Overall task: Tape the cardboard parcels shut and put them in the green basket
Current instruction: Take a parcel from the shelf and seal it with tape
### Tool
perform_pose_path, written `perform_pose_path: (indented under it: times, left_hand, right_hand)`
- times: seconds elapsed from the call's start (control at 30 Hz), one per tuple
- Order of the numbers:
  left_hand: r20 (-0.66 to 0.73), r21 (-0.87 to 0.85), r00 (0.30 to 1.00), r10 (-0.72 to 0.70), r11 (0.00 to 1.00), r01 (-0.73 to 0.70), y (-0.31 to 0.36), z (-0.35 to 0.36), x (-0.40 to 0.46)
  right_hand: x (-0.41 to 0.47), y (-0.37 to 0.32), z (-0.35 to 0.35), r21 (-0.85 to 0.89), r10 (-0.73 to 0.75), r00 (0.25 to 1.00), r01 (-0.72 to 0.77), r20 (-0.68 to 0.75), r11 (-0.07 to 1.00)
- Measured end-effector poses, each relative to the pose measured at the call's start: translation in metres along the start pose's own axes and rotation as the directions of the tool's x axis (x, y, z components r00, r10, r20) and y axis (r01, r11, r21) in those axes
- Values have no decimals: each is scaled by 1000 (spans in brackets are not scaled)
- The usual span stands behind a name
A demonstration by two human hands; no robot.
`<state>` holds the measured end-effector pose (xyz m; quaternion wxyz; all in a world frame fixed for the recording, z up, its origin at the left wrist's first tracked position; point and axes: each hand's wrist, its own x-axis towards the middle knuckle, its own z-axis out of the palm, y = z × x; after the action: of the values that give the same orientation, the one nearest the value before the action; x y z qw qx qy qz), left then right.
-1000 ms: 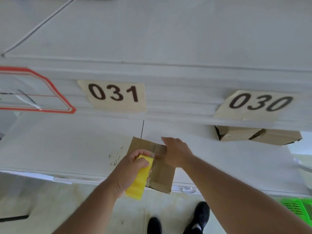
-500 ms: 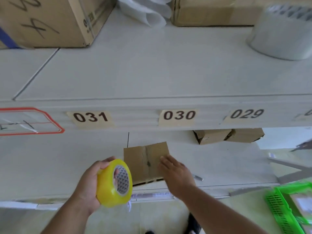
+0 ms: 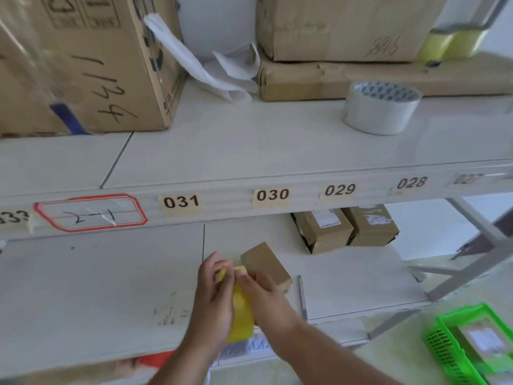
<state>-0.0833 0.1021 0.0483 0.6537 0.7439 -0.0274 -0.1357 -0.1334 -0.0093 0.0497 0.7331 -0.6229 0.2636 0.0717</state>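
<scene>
- A yellow tape roll [image 3: 241, 315] is being gripped by the left hand [image 3: 213, 301], fingers [image 3: 219, 266] curled round its top edge, roll held on edge just above the lower shelf [image 3: 97, 287].
- The right hand [image 3: 263, 294] is being pressed up against the other side of the roll, fingertips meeting the left ones at the top; looks like the tape end is being pinched there, but it's too blurry to be sure.
- A small cardboard parcel [image 3: 268, 262] is being kept right behind both hands on the lower shelf, tilted, touching the right hand; a clear strip of tape seems to be running from the roll to its near corner.
- Two more small parcels [image 3: 347, 229] are sitting side by side further back on the same shelf, under the 029 label [image 3: 340, 190].
- The green basket [image 3: 458, 343] is being left down at the bottom right, well apart from the hands, with a flat package [image 3: 483, 340] lying in it.
- Up on the upper shelf [image 3: 249, 145], a clear tape roll [image 3: 380, 107] is lying flat, with big cardboard boxes [image 3: 83, 65] being stored behind it.
</scene>
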Motion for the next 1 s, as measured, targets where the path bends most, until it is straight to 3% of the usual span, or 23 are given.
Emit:
perform_pose_path:
  times: [0.13, 0.27, 0.4, 0.5, 0.63, 0.8, 0.87, 1.0]
  left_hand:
    - [81, 23, 990, 116, 993, -118, 13, 5, -14]
    - [64, -12, 991, 117, 993, -117, 33, 2, -22]
    - [106, 112, 986, 131, 983, -142, 47, 8, -23]
    - [163, 224, 962, 221, 941, -254, 58, 13, -28]
    - [146, 236, 954, 262, 927, -291, 65, 31, -46]
    - [57, 115, 982, 181, 976, -187, 62, 56, -68]
    - [31, 113, 982, 187, 975, -189, 59, 61, -75]
    - [38, 147, 978, 206, 967, -209, 54, 69, -86]
  right_hand:
    - [-18, -8, -12, 70, -97, 992, 103, -77, 992]
    - [-36, -5, -25, 45, -165, 984, 169, -71, 985]
    - [-51, -8, -35, 20, -251, 968, 251, -16, 968]
    - [-60, -12, -48, 29, -293, 956, 293, 9, 956]
    - [-70, -8, -71, -19, -283, 958, 284, 39, 959]
    - [-85, -2, -95, 121, -267, 954, 251, 134, 960]
    - [-90, 3, -101, 81, -255, 959, 246, 126, 966]
    - [-104, 10, -111, 216, -214, 962, 176, 170, 960]
